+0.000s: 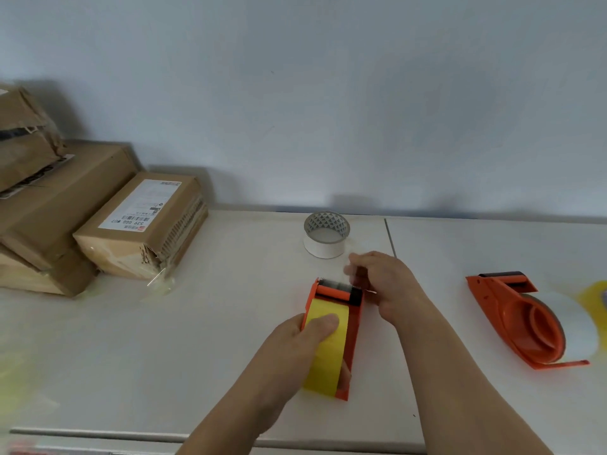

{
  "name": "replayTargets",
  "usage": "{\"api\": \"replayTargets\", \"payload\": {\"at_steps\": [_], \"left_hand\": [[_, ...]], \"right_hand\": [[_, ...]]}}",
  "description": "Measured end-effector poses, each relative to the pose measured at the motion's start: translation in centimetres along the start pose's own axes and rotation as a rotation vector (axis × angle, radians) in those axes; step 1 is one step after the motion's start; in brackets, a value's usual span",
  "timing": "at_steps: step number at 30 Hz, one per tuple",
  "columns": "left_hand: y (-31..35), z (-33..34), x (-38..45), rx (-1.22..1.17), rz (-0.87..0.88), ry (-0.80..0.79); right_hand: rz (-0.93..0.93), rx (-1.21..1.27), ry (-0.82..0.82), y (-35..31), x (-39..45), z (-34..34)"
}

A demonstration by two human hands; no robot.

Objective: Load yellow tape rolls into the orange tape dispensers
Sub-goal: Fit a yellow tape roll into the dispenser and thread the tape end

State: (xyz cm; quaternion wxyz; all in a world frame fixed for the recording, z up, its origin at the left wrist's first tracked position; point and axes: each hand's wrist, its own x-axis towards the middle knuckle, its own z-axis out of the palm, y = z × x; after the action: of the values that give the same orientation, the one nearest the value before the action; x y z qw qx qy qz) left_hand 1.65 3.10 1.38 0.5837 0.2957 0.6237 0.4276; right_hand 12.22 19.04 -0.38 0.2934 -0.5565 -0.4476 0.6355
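An orange tape dispenser point(353, 326) stands on the white table with a yellow tape roll point(328, 353) seated in it. My left hand point(295, 353) grips the roll and dispenser from the left, thumb lying on the yellow tape. My right hand point(382, 277) is at the dispenser's far end by the roller and blade, fingers pinched; it is blurred and a thin clear tape end seems to be between them. A second orange dispenser point(512, 320) lies on its side to the right with a pale roll point(578, 326) in it.
A white tape roll point(325, 246) stands behind the hands. Several cardboard parcels point(138, 228) are stacked at the left against the wall. Another yellow roll point(596, 298) shows at the right edge. A seam point(389, 234) runs between two table tops.
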Motion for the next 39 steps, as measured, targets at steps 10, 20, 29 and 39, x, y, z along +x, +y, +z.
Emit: {"api": "replayTargets", "payload": {"at_steps": [10, 20, 29, 39], "left_hand": [[0.5, 0.5, 0.3, -0.086, -0.029, 0.054], [0.5, 0.8, 0.3, -0.056, -0.023, 0.089], [0.2, 1.2, 0.5, 0.005, -0.031, 0.139], [0.2, 1.3, 0.5, 0.019, -0.039, 0.132]], "right_hand": [[0.105, 0.135, -0.381, -0.5, -0.6, -3.1], [-0.098, -0.026, -0.187, 0.0, -1.2, -3.2], [-0.025, -0.063, -0.156, -1.5, -1.4, -2.5], [-0.202, -0.330, -0.168, -0.3, -2.4, -3.2]]}}
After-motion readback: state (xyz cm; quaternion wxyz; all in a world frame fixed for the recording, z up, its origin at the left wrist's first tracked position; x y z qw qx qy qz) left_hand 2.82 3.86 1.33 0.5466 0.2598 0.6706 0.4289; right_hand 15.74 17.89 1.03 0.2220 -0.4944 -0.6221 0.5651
